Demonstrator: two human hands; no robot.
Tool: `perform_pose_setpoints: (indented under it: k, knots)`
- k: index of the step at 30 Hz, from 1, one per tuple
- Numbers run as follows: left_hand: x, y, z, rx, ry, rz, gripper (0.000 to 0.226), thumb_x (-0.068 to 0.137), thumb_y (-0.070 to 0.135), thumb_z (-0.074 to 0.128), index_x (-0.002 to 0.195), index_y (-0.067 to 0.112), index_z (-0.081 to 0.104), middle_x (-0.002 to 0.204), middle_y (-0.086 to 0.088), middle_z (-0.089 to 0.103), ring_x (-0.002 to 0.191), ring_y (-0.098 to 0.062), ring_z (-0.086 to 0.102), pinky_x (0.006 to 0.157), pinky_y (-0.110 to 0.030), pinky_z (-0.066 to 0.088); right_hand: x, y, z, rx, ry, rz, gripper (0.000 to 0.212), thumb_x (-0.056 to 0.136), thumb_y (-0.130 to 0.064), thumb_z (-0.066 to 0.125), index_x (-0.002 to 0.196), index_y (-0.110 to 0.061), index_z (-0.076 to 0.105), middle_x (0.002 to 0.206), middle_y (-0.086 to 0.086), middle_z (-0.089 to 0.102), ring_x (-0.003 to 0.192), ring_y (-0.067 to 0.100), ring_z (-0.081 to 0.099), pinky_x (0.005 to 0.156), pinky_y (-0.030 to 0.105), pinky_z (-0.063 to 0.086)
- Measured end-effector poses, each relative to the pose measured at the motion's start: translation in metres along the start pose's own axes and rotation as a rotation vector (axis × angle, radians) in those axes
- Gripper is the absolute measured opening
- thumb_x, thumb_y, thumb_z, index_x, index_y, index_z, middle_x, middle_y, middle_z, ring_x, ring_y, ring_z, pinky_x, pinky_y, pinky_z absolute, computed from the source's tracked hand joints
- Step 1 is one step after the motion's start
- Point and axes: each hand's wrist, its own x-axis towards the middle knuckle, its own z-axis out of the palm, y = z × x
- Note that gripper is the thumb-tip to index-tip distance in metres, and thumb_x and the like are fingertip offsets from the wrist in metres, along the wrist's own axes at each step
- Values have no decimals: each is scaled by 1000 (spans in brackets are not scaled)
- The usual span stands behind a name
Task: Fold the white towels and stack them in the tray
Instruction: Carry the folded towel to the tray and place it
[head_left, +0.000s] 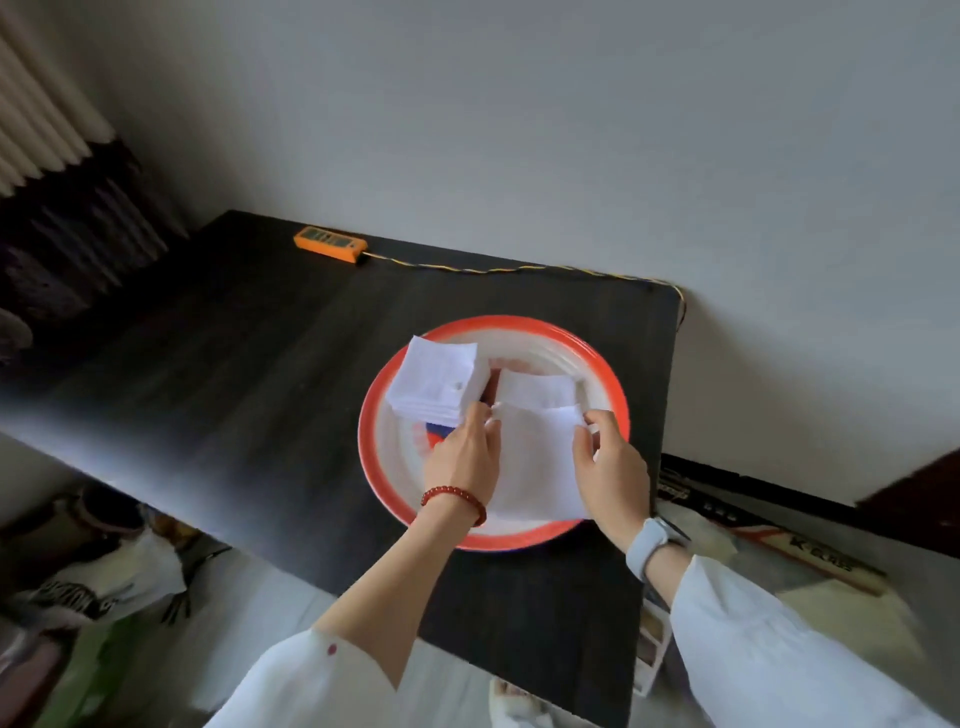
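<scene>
A round white tray with a red-orange rim (597, 358) lies on the dark table. A stack of folded white towels (439, 382) sits in its left half. A single white towel (537, 462) is spread over the tray's right half, its far part folded. My left hand (462, 454), with a red bead bracelet, pinches the towel's left edge. My right hand (610, 465), with a pale watch at the wrist, pinches the towel's right edge. A blue and red picture on the tray floor shows between the stack and my left hand.
The dark table (260, 374) stands against a grey wall. An orange device (330, 243) with a twisted cable lies at its far edge. Bags and clutter sit on the floor at the left, boxes at the right.
</scene>
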Motion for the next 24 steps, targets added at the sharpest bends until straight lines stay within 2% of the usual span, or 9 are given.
perform_pose_setpoints:
  k: [3, 6, 9, 11, 14, 19, 24]
  knots:
    - [56, -3, 18, 44, -61, -4, 27, 100, 31, 25, 118, 18, 41, 99, -12, 66, 82, -33, 61, 66, -33, 42, 43, 12, 26, -43, 19, 63, 25, 96, -23, 41, 117, -15, 52, 78, 2, 58, 57, 18, 47, 46, 25, 25]
    - [103, -2, 35, 88, -120, -2, 29, 100, 30, 23, 121, 17, 40, 107, -13, 64, 91, -35, 59, 71, -36, 39, 80, 26, 48, -66, 19, 104, 25, 96, -23, 41, 116, -14, 53, 73, -3, 55, 63, 22, 54, 54, 25, 31]
    - [139, -2, 51, 115, -167, 17, 32, 101, 30, 21, 126, 16, 36, 111, -12, 63, 95, -34, 59, 78, -40, 45, 109, 38, 69, -78, 30, 103, 22, 96, -21, 42, 111, -11, 55, 73, 2, 56, 63, 20, 51, 54, 29, 33]
    - [158, -3, 61, 143, -195, 42, 33, 101, 29, 20, 127, 14, 35, 109, -14, 63, 92, -36, 60, 76, -40, 45, 123, 43, 80, -90, 32, 101, 20, 97, -22, 42, 105, -10, 55, 70, -2, 51, 58, 17, 48, 50, 29, 35]
    - [180, -7, 74, 222, -230, 59, 30, 101, 24, 23, 125, 10, 35, 104, -17, 63, 88, -38, 61, 66, -37, 39, 135, 49, 91, -121, 49, 122, 19, 97, -22, 42, 101, -10, 56, 68, -4, 49, 50, 7, 40, 46, 18, 28]
    - [192, -18, 87, 345, -302, 121, 33, 100, 17, 28, 132, 8, 28, 106, -16, 62, 87, -38, 62, 66, -40, 44, 142, 55, 103, -173, 40, 162, 22, 97, -25, 42, 107, -12, 57, 75, 1, 56, 58, 11, 47, 48, 14, 26]
    - [198, -25, 93, 364, -331, 159, 28, 100, 14, 29, 127, 8, 29, 99, -15, 63, 81, -36, 63, 61, -39, 44, 142, 61, 110, -222, 25, 166, 25, 96, -27, 43, 112, -13, 55, 92, 3, 63, 69, 7, 51, 51, 10, 29]
